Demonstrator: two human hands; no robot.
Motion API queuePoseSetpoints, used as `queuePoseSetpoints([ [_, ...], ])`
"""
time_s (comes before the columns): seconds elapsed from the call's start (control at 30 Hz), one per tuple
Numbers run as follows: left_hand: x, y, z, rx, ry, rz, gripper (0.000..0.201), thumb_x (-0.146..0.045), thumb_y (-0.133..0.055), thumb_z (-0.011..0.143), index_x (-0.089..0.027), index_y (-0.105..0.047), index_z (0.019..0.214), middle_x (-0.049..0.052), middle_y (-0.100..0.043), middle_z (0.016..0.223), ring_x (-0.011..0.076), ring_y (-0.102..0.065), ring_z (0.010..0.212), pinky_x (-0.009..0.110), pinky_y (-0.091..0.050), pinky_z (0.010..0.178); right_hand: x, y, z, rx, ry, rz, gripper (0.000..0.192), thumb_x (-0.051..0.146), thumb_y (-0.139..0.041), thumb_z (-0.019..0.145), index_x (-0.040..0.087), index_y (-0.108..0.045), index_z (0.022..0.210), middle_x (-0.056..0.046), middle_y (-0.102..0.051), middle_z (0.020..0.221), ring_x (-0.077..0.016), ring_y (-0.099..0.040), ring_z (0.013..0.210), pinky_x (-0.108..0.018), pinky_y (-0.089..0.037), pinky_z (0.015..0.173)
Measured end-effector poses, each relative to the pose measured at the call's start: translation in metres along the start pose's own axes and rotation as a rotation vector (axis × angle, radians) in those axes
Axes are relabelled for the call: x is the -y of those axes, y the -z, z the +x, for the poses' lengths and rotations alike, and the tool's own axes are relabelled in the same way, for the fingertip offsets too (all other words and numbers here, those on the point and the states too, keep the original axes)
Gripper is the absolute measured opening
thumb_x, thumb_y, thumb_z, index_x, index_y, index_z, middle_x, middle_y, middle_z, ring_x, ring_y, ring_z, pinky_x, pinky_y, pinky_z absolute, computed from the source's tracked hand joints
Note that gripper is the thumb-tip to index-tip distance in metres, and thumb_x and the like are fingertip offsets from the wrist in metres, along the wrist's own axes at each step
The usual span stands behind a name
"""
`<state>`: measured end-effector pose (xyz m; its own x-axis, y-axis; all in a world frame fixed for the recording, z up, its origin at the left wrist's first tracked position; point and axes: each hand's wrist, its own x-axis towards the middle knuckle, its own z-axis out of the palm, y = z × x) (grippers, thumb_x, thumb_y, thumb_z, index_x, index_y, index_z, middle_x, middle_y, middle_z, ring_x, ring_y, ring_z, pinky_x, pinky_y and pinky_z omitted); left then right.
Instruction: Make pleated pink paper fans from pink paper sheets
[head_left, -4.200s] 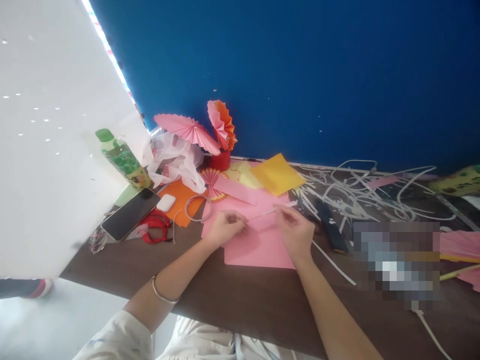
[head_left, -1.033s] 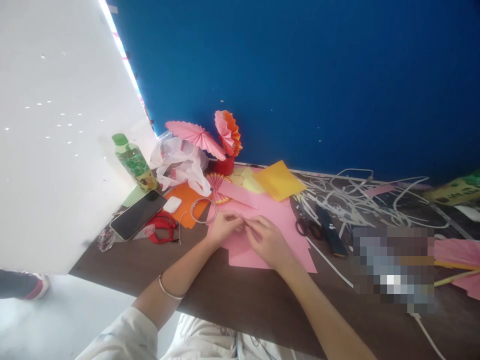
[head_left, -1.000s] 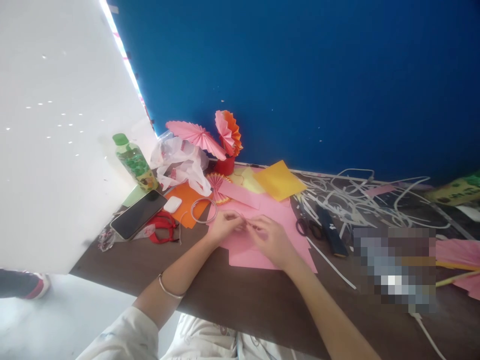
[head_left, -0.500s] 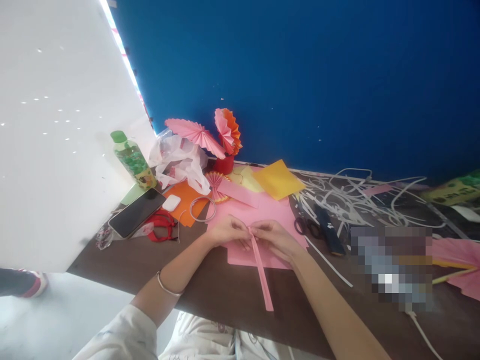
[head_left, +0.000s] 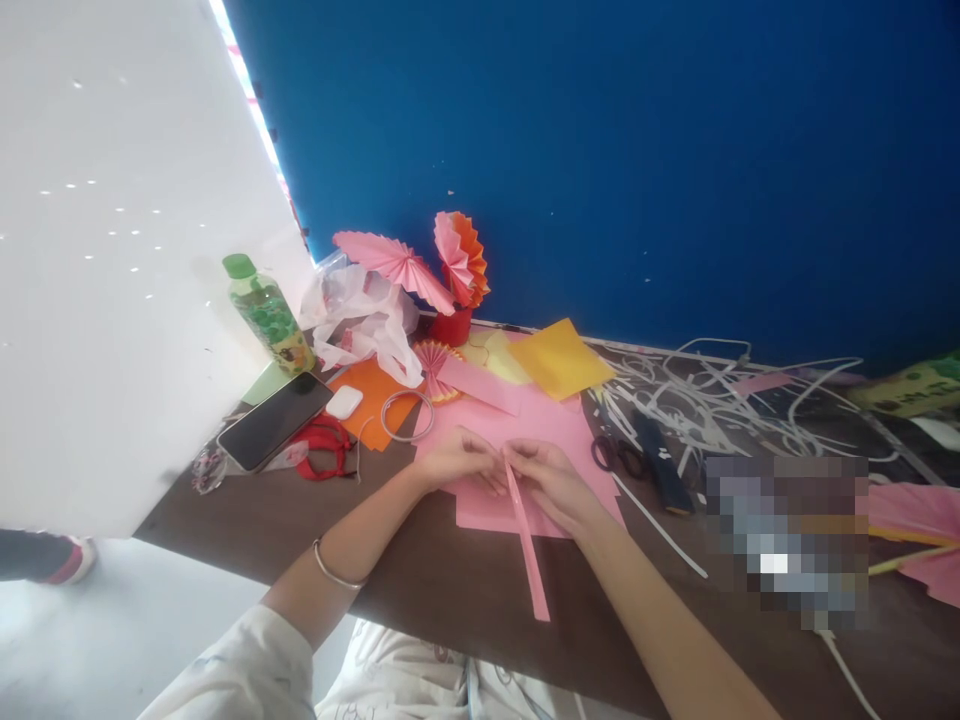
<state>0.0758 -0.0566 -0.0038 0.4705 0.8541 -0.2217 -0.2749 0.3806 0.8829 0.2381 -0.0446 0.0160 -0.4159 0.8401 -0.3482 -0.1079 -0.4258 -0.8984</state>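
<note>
A narrow folded pink paper strip [head_left: 531,560] slants down toward me over the table's front. Its upper end is pinched between the thumb and fingers of my right hand [head_left: 551,480]. My left hand [head_left: 463,462] is closed at the same end, its fingertips against the strip; their exact grip is partly hidden. Beneath both hands lie pink paper sheets [head_left: 480,512]. A silver bangle [head_left: 330,570] circles my left forearm. Black-handled scissors [head_left: 616,455] and a dark blue cutter-like tool [head_left: 664,470] lie just right of my right hand.
Left on the dark table [head_left: 405,580] are a phone [head_left: 274,422], green-capped bottle [head_left: 268,318], white case [head_left: 345,402], red cord [head_left: 324,448] and plastic bag [head_left: 367,325]. Pleated paper fans [head_left: 394,268] stand behind. Tangled white strips [head_left: 720,400] and a blurred patch lie right.
The strip's upper end has shifted slightly right with my right hand, and its face has turned a little. My left fingertips sit marginally farther from my right ones. The view has shifted slightly.
</note>
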Motion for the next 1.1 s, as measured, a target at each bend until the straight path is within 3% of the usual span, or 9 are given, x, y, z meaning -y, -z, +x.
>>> queuePoseSetpoints([
  [0.23,-0.001,-0.007,-0.001,-0.068,-0.010,0.125,0.030,-0.035,-0.077,0.055,-0.010,-0.067,0.066,0.005,-0.067,0.056,0.0151,-0.064,0.054,0.028,-0.053,0.061,0.001,0.003,0.000,0.011,0.023,-0.038,0.027,0.035,-0.079,0.054,0.016,-0.067,0.069,-0.002,-0.062,0.071,-0.0140,-0.056,0.070,-0.028,-0.044,0.072],
  [0.4,-0.002,-0.006,0.002,-0.249,-0.101,0.085,0.033,-0.040,-0.075,0.055,-0.010,-0.065,0.064,0.006,-0.069,0.061,0.0151,-0.065,0.057,0.027,-0.053,0.062,0.003,0.011,-0.008,-0.028,0.102,-0.206,0.028,0.043,-0.068,0.068,0.018,-0.067,0.081,-0.006,-0.066,0.086,-0.0177,-0.059,0.082,-0.030,-0.044,0.078],
  [0.5,-0.001,-0.005,0.004,-0.309,-0.139,0.064,0.033,-0.041,-0.075,0.057,-0.010,-0.065,0.065,0.006,-0.069,0.062,0.0153,-0.065,0.058,0.027,-0.053,0.062,0.005,0.014,-0.017,0.032,0.052,-0.306,0.029,0.042,-0.070,0.067,0.016,-0.067,0.080,-0.006,-0.067,0.082,-0.0174,-0.059,0.076,-0.031,-0.045,0.074],
  [0.8,0.000,-0.004,0.003,-0.291,-0.158,0.071,0.032,-0.038,-0.074,0.058,-0.009,-0.066,0.070,0.007,-0.069,0.063,0.0152,-0.065,0.059,0.026,-0.053,0.062,0.002,0.019,-0.012,0.146,-0.186,-0.012,0.023,0.032,-0.077,0.059,0.014,-0.069,0.071,-0.003,-0.065,0.066,-0.0098,-0.057,0.057,-0.025,-0.044,0.063],
  [0.93,0.001,-0.002,0.003,-0.238,-0.091,0.033,0.036,-0.029,-0.078,0.052,-0.008,-0.067,0.079,0.009,-0.070,0.072,0.0162,-0.066,0.065,0.027,-0.052,0.066,-0.003,0.021,-0.009,0.140,-0.203,0.066,0.024,0.031,-0.078,0.058,0.014,-0.070,0.073,-0.003,-0.064,0.063,-0.0095,-0.055,0.056,-0.024,-0.043,0.060],
  [1.1,0.004,0.000,0.006,-0.284,-0.053,-0.016,0.034,-0.024,-0.079,0.051,-0.008,-0.066,0.078,0.007,-0.070,0.070,0.0151,-0.066,0.064,0.027,-0.052,0.068,-0.007,0.019,-0.007,0.119,-0.203,0.124,0.023,0.029,-0.078,0.058,0.014,-0.070,0.074,-0.003,-0.064,0.063,-0.0098,-0.056,0.059,-0.023,-0.044,0.061],
])
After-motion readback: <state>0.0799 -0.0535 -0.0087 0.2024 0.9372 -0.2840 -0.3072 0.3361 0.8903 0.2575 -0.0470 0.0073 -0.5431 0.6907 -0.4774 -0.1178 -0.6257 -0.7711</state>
